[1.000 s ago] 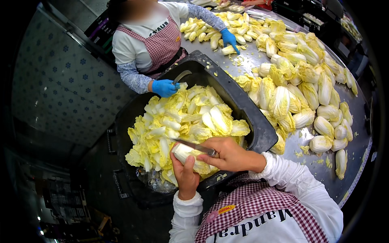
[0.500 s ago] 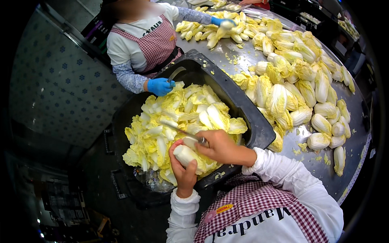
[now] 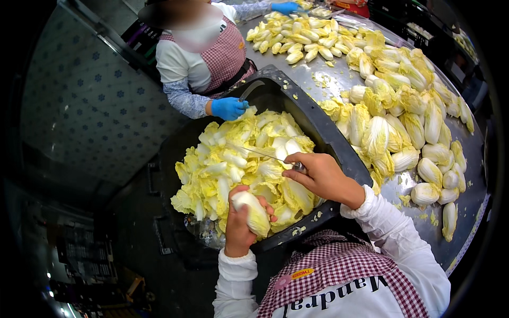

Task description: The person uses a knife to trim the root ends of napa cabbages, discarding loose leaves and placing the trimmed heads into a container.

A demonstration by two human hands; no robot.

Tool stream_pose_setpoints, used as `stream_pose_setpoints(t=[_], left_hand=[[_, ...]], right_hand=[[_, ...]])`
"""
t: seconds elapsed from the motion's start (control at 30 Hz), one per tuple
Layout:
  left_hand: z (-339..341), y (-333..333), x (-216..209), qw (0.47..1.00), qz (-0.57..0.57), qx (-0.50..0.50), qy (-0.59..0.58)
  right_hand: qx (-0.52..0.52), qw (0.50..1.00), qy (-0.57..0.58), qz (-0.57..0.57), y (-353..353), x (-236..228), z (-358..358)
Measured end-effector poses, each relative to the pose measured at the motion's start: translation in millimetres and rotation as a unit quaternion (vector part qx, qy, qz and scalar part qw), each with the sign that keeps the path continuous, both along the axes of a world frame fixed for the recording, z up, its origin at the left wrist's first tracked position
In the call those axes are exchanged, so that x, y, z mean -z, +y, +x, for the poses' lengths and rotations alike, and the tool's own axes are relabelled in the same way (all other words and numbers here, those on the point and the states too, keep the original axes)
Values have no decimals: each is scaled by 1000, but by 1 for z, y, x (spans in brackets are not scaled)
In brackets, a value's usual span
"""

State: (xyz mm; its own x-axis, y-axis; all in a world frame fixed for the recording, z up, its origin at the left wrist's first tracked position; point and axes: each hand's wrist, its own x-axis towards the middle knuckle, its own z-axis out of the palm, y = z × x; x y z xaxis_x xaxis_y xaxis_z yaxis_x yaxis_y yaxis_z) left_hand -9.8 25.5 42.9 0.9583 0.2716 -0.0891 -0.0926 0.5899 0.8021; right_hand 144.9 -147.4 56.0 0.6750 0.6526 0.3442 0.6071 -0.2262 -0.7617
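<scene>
Clasping cabbage (image 3: 254,214) in curled left grip (image 3: 239,226), knife (image 3: 270,156) in closed right grip (image 3: 324,177)

White sleeves (image 3: 389,225) (loosely wrinkled); maroon checked apron (image 3: 339,259); pink badge (image 3: 282,282)

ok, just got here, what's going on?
A person holds a trimmed-looking cabbage in the left hand and a knife in the right hand, the blade clear of the cabbage. Both are above a black bin heaped with loose leaves. Across the bin, a co-worker's gloved hand holds a curved blade; their other glove is out over the metal table, where many more cabbages lie.
</scene>
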Motion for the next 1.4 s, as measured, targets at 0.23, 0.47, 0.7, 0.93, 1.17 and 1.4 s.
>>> stream_pose_setpoints(t=[0.23,0.47,0.7,0.93,1.17,1.4], left_hand=[[32,-18,-11,898,438,-3,-48],[90,-40,-7,798,597,45,-63],[105,-74,-22,745,656,27,-115],[83,-59,-26,795,605,5,-50],[45,-24,-16,784,617,-67,17],[28,-16,-34,777,626,-70,9]], right_hand=[[60,997,31,49,-36,8,-2],[89,983,-160,13,-85,1,-15],[153,958,-240,-34,-84,10,-23],[143,953,-264,-33,-58,5,-20],[75,975,-207,-36,-41,8,-10],[-23,968,-248,-11,-8,-11,-35]])
